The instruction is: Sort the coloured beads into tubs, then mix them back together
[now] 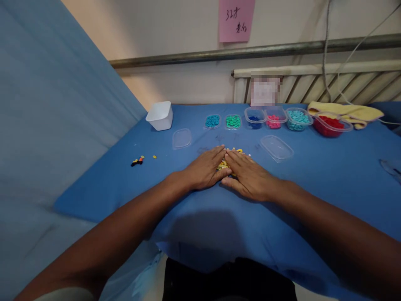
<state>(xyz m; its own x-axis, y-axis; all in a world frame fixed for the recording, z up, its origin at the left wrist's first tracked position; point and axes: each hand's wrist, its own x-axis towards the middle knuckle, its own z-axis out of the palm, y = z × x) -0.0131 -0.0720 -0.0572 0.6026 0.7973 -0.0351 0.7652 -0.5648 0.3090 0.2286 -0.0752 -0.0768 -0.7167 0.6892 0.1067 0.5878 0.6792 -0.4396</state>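
Observation:
On the blue-covered table, a heap of small yellow pieces (223, 164) lies between my two hands, partly covered by them. My left hand (206, 167) rests flat at the heap's left side, its fingers stretched forward. From the right, my right hand (249, 173) lies over the heap's other side with fingers straight. The fingertips of both hands come close together at the far end, and the thumbs nearly meet at the near end. A few yellow pieces (239, 151) show beyond the fingertips. What lies under the palms is hidden.
Along the back stand a white tub (160, 116), trays of blue (212, 121) and green pieces (233, 121), and tubs with pink (273, 121), turquoise (297, 117) and red pieces (331, 122). Clear lids (182, 139) lie nearer. Small dark and coloured pieces (138, 161) sit left; a yellow cloth (344, 110) lies back right.

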